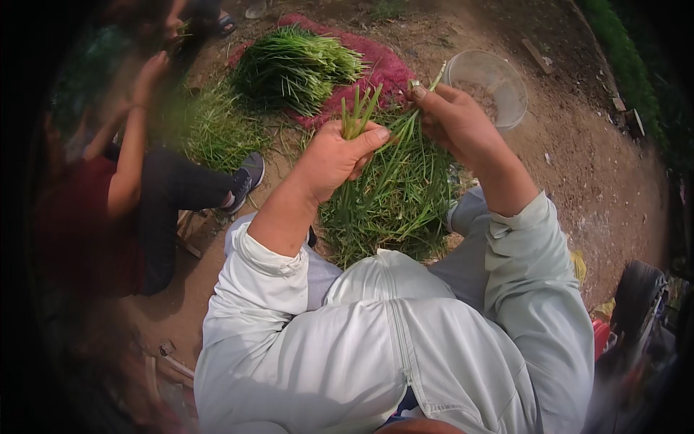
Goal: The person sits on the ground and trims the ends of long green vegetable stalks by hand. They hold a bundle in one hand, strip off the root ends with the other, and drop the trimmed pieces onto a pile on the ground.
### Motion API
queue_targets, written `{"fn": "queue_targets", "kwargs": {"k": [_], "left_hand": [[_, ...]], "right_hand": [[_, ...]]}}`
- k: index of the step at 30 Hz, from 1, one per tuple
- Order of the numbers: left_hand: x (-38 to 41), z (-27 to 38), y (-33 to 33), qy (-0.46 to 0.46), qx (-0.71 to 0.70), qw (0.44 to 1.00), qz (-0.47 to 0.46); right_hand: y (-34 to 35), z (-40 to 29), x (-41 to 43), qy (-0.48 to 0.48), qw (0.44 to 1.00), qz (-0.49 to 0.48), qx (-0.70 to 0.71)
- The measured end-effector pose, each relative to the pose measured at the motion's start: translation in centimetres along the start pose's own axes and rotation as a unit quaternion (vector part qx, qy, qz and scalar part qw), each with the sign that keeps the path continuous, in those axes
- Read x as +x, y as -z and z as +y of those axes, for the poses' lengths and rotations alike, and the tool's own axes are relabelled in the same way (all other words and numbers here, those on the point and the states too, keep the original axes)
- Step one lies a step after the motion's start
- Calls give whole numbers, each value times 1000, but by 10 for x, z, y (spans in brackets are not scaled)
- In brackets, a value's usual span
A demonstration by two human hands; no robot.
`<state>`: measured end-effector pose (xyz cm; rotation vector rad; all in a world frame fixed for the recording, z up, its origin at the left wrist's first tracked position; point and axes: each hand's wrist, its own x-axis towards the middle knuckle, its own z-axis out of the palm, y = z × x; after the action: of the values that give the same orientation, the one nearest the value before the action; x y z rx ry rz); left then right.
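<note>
My left hand (347,154) is closed around a small bunch of green stalks (359,111), their cut ends standing up above the fist and the leaves hanging below. To its right, my right hand (452,119) pinches a few thin stalks (404,127) near their pale ends, between thumb and fingers. Something small and light is at the thumb tip; I cannot tell what. Under both hands lies a loose heap of green leaves and stalks (393,211), between my legs. Ahead, a large pile of aligned green stalks (301,68) rests on a red mesh sack (385,59).
A translucent plastic bucket (512,89) stands beyond my right hand. At left sits another person (92,206), with hands raised, beside more loose greens (222,130). A wood piece (537,56) lies on the dirt at upper right; a dark object (640,295) is at lower right.
</note>
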<state>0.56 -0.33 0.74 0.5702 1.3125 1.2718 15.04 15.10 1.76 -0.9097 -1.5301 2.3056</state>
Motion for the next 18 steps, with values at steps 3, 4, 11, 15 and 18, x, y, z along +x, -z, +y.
{"fn": "queue_targets", "kwargs": {"k": [3, 4, 11, 15, 18], "left_hand": [[-2, 0, 0, 5, 4, 1000, 5], [-3, 1, 1, 4, 11, 1000, -4], [-5, -2, 2, -28, -4, 1000, 9], [-6, -2, 4, -41, 5, 999, 22], [-7, 1, 6, -46, 4, 999, 14]], "right_hand": [[-1, -1, 1, -3, 1000, -20, 19], [-2, -1, 1, -3, 1000, -23, 15], [1, 6, 6, -17, 999, -38, 16], [-2, 7, 5, -9, 997, -79, 5], [-5, 5, 5, -15, 997, -74, 7]]}}
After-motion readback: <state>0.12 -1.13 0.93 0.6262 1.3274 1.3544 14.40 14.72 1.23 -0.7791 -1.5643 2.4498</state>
